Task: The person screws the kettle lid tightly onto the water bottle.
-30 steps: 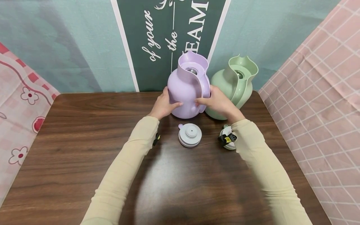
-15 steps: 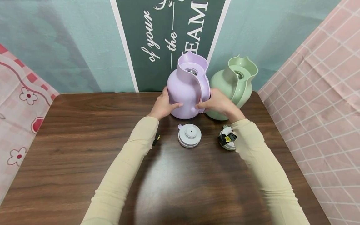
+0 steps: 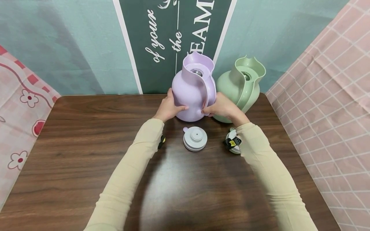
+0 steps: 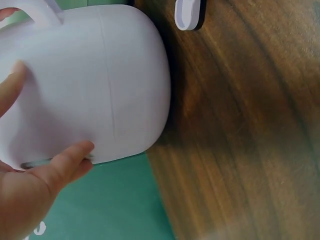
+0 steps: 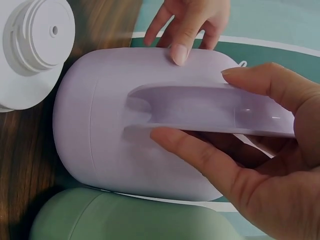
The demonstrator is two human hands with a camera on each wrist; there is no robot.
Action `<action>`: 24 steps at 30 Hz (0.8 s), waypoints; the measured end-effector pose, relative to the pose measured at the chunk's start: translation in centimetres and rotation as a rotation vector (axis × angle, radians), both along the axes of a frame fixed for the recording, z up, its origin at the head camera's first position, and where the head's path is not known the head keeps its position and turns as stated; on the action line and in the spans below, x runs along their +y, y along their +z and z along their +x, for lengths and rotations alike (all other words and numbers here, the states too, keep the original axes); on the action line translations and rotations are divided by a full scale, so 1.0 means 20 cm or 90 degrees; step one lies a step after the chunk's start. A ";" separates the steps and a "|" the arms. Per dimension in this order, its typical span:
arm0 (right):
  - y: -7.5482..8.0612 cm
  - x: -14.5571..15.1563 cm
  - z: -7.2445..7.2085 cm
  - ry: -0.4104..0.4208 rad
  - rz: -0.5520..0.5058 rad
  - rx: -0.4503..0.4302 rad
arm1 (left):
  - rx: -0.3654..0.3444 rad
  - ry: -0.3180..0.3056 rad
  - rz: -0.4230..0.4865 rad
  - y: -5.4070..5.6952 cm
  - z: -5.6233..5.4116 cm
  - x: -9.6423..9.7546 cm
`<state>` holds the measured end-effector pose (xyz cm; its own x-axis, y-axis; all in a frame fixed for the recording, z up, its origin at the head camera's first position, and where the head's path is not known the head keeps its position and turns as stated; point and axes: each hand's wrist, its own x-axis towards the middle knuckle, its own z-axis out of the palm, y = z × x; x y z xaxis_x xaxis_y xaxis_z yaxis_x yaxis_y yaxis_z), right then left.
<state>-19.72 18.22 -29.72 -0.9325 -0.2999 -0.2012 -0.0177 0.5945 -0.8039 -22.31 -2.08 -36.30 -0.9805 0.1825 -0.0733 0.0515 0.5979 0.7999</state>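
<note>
A purple thermos jug (image 3: pixel 188 89) stands upright by the back edge of the table, its mouth uncovered and the shiny liner showing. My left hand (image 3: pixel 167 107) holds its left side, thumb across the front of the body. On the other side, my right hand (image 3: pixel 226 107) grips the jug's handle (image 5: pixel 200 105); thumb and fingers lie on opposite sides of it in the right wrist view. A whitish lid (image 3: pixel 195 138) with a purple tab lies in front of the jug. Close to my right hand is a green thermos jug (image 3: pixel 228 83), also without its lid.
A second lid (image 3: pixel 232 134) with a green tab lies before the green jug, partly hidden by the black wrist camera (image 3: pixel 232 142). The brown table (image 3: pixel 86 144) ends at a cloth backdrop (image 3: pixel 95 48), with a pink checked cloth (image 3: pixel 326 106) at right.
My right hand has slid slightly down along the purple jug's handle, its thumb now lower. The left hand, both jugs and the lids stay in place.
</note>
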 end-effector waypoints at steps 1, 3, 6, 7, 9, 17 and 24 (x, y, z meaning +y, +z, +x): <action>0.00 0.00 0.00 -0.001 0.002 0.003 | -0.003 0.002 0.008 0.00 0.00 0.00; 0.00 0.00 0.00 -0.012 0.008 0.007 | -0.010 0.006 0.026 0.00 0.00 0.00; -0.01 -0.01 0.01 -0.019 0.015 0.011 | -0.014 0.012 0.051 -0.02 -0.01 0.00; -0.01 -0.01 0.01 -0.021 0.016 0.012 | -0.014 0.014 0.057 -0.02 -0.01 0.00; -0.01 -0.01 0.01 -0.021 0.017 0.017 | -0.012 0.016 0.071 -0.03 -0.01 0.00; -0.03 -0.01 0.02 -0.036 0.018 0.039 | 0.000 0.022 0.096 -0.06 -0.01 0.00; -0.04 -0.01 0.02 -0.041 0.024 0.052 | 0.012 0.022 0.097 -0.07 -0.01 0.00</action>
